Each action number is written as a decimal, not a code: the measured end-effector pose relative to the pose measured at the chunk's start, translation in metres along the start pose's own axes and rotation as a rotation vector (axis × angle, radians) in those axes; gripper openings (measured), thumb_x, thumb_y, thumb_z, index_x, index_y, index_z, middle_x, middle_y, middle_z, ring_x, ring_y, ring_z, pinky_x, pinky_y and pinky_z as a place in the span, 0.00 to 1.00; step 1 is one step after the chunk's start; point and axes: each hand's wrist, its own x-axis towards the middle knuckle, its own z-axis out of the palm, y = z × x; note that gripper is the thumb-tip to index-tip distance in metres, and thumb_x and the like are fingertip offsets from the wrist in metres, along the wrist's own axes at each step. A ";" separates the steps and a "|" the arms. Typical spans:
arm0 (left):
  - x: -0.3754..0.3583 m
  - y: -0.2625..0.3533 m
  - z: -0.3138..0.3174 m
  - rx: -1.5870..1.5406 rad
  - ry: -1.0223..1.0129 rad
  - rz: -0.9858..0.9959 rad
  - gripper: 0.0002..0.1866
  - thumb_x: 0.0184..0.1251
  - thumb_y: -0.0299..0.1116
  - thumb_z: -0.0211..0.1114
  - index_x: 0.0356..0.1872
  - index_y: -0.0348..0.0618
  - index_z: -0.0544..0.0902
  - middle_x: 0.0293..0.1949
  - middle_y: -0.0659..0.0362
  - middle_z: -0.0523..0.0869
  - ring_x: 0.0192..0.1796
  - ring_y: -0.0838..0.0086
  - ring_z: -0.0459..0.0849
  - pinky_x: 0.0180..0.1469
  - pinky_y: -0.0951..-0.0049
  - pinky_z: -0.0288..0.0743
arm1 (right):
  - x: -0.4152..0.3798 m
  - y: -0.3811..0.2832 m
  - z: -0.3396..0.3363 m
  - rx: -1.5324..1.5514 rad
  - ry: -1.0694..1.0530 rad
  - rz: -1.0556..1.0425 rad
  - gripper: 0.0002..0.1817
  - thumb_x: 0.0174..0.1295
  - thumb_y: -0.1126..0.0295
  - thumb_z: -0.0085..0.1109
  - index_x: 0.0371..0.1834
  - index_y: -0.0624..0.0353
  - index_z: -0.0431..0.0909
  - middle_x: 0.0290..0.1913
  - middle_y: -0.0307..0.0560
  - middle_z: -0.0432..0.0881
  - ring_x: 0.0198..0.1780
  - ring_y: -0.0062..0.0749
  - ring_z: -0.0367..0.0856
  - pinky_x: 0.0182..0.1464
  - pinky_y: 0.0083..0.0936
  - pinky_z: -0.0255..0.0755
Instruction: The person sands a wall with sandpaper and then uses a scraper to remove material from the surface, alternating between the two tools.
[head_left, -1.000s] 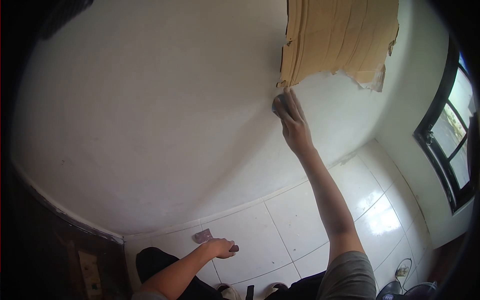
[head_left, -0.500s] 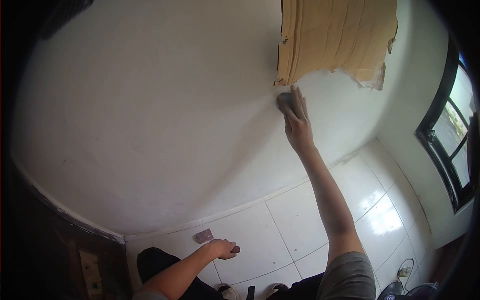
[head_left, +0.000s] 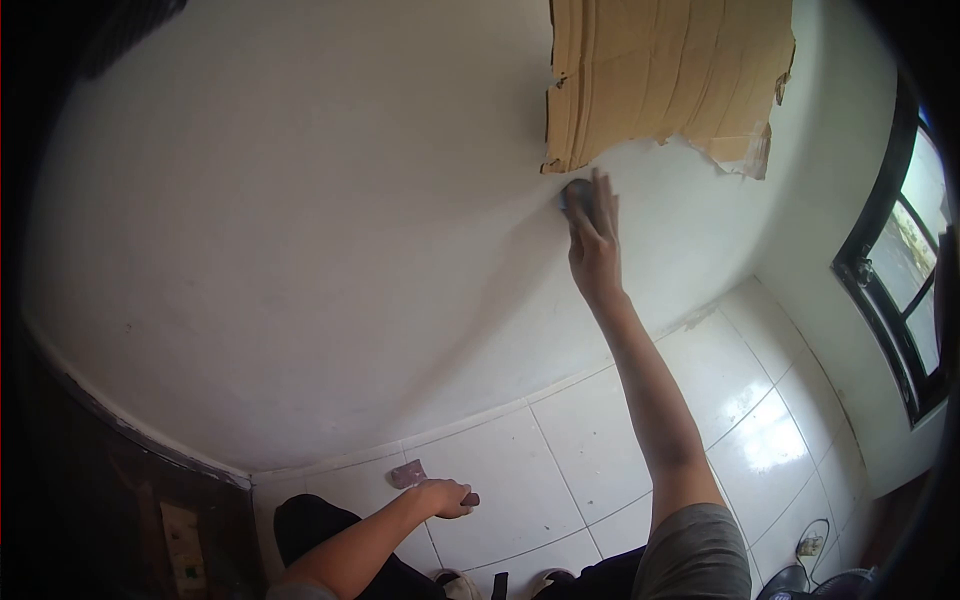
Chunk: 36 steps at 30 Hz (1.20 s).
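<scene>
White wall (head_left: 300, 230) curves across most of the view above a floor of pale tiles (head_left: 500, 470), with a black-framed window (head_left: 905, 270) at the right edge. Against the wall, just below a torn sheet of brown cardboard (head_left: 665, 80), my right hand (head_left: 594, 235) presses a dark, rounded pad (head_left: 576, 195) flat, thumb side over it and the other fingers stretched upward, partly open and blurred. Low down, my left hand (head_left: 446, 498) is closed around the handle of a scraper (head_left: 408, 474), its reddish, stained blade pointing away over the tiles.
</scene>
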 end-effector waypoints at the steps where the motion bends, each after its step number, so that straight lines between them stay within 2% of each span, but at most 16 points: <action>1: 0.000 0.000 -0.001 -0.002 0.003 -0.001 0.32 0.76 0.58 0.57 0.66 0.41 0.76 0.59 0.44 0.87 0.62 0.48 0.85 0.64 0.46 0.76 | 0.000 0.004 0.000 0.091 -0.035 -0.082 0.31 0.67 0.81 0.61 0.73 0.45 0.78 0.84 0.50 0.60 0.83 0.55 0.58 0.82 0.60 0.58; 4: -0.001 -0.005 -0.001 -0.007 0.010 -0.004 0.31 0.76 0.58 0.57 0.66 0.42 0.77 0.58 0.44 0.87 0.62 0.48 0.85 0.64 0.46 0.76 | 0.001 0.003 -0.012 0.027 -0.128 -0.132 0.30 0.67 0.81 0.62 0.72 0.45 0.79 0.84 0.50 0.60 0.83 0.54 0.58 0.81 0.60 0.59; 5: 0.001 -0.007 0.000 -0.011 0.008 -0.006 0.31 0.76 0.58 0.57 0.66 0.42 0.77 0.58 0.44 0.87 0.62 0.48 0.85 0.64 0.46 0.76 | -0.001 0.006 -0.005 0.007 -0.070 -0.095 0.30 0.66 0.81 0.62 0.71 0.45 0.79 0.84 0.49 0.60 0.83 0.53 0.59 0.82 0.59 0.59; 9: 0.000 -0.003 -0.006 0.000 0.007 -0.023 0.31 0.76 0.58 0.57 0.65 0.42 0.77 0.58 0.44 0.87 0.62 0.48 0.85 0.64 0.46 0.76 | -0.002 -0.003 -0.008 0.020 -0.146 -0.153 0.29 0.67 0.81 0.61 0.71 0.47 0.79 0.83 0.49 0.61 0.83 0.52 0.59 0.81 0.59 0.60; 12: -0.008 0.002 -0.013 -0.018 -0.014 0.003 0.31 0.77 0.59 0.57 0.65 0.42 0.77 0.58 0.44 0.87 0.62 0.49 0.85 0.64 0.47 0.76 | -0.002 -0.004 -0.001 -0.009 -0.013 -0.019 0.27 0.69 0.80 0.60 0.71 0.50 0.78 0.84 0.50 0.61 0.83 0.54 0.58 0.81 0.59 0.59; 15: 0.000 -0.003 -0.007 -0.008 -0.027 0.006 0.31 0.77 0.59 0.57 0.64 0.42 0.77 0.58 0.44 0.87 0.62 0.49 0.85 0.64 0.48 0.76 | 0.000 -0.003 -0.008 0.076 -0.158 -0.101 0.26 0.70 0.80 0.58 0.72 0.52 0.78 0.84 0.51 0.61 0.83 0.56 0.58 0.81 0.60 0.57; 18: 0.004 -0.009 -0.004 -0.014 -0.002 0.011 0.31 0.77 0.60 0.57 0.65 0.43 0.77 0.58 0.45 0.87 0.62 0.49 0.85 0.63 0.48 0.77 | 0.000 0.002 0.000 0.062 0.010 0.013 0.27 0.70 0.81 0.58 0.73 0.51 0.77 0.84 0.49 0.60 0.84 0.55 0.56 0.82 0.59 0.56; 22: -0.002 -0.011 -0.009 -0.015 -0.008 0.001 0.31 0.76 0.59 0.57 0.65 0.43 0.77 0.57 0.45 0.87 0.62 0.49 0.85 0.63 0.48 0.77 | 0.002 0.003 -0.013 0.020 -0.182 -0.093 0.28 0.69 0.82 0.58 0.73 0.49 0.77 0.85 0.48 0.59 0.84 0.52 0.56 0.83 0.59 0.57; 26: 0.001 -0.017 -0.007 -0.027 -0.009 -0.003 0.31 0.76 0.59 0.58 0.65 0.44 0.77 0.57 0.45 0.88 0.62 0.50 0.85 0.63 0.49 0.77 | 0.002 0.011 -0.004 0.064 -0.069 -0.072 0.30 0.68 0.83 0.58 0.73 0.48 0.76 0.85 0.47 0.59 0.84 0.51 0.56 0.83 0.59 0.57; 29: -0.003 -0.011 -0.010 -0.027 -0.002 -0.004 0.31 0.76 0.59 0.58 0.65 0.44 0.77 0.57 0.45 0.87 0.62 0.50 0.85 0.63 0.49 0.77 | 0.006 0.000 -0.017 0.026 -0.243 -0.200 0.30 0.67 0.84 0.58 0.73 0.49 0.77 0.84 0.50 0.60 0.84 0.54 0.56 0.82 0.59 0.57; 32: -0.007 -0.013 -0.011 -0.025 0.004 -0.004 0.31 0.76 0.60 0.58 0.65 0.44 0.77 0.58 0.45 0.87 0.62 0.49 0.85 0.64 0.50 0.77 | 0.010 0.008 -0.006 0.057 0.042 0.032 0.30 0.66 0.84 0.60 0.73 0.50 0.77 0.84 0.49 0.60 0.84 0.54 0.57 0.82 0.59 0.58; 36: -0.001 -0.018 -0.007 -0.040 0.009 0.013 0.31 0.76 0.60 0.58 0.66 0.44 0.77 0.58 0.45 0.87 0.62 0.50 0.85 0.64 0.50 0.77 | 0.010 0.010 -0.017 0.049 -0.216 -0.195 0.30 0.66 0.82 0.62 0.71 0.46 0.78 0.84 0.50 0.59 0.84 0.54 0.56 0.82 0.59 0.60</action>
